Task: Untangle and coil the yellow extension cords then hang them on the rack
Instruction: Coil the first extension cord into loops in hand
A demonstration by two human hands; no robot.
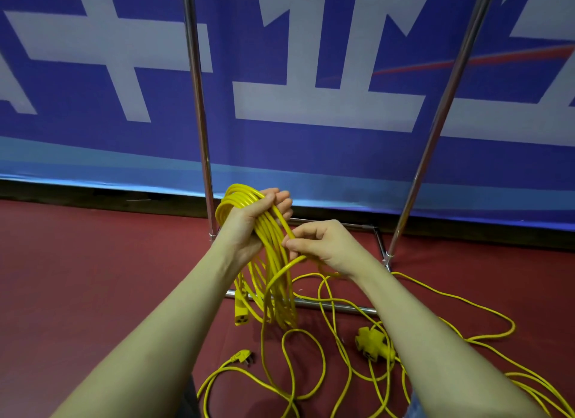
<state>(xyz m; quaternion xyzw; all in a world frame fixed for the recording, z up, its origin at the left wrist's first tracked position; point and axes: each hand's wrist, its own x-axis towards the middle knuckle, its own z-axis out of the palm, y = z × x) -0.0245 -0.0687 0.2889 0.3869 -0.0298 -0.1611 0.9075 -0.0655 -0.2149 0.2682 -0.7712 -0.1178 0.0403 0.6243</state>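
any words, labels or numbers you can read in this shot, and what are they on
Blue banner behind the rack: large white strokes of oversized characters, cropped by the frame, so no whole character can be read.
Yellow cord coil held in the left hand: no print visible.
Socket ends and plug on the red floor: no legible markings; too small to tell.
So there is no readable text in this view.

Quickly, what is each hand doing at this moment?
Left hand: grips the coiled yellow extension cord.
Right hand: pinches a loose yellow cord strand leading into that coil.
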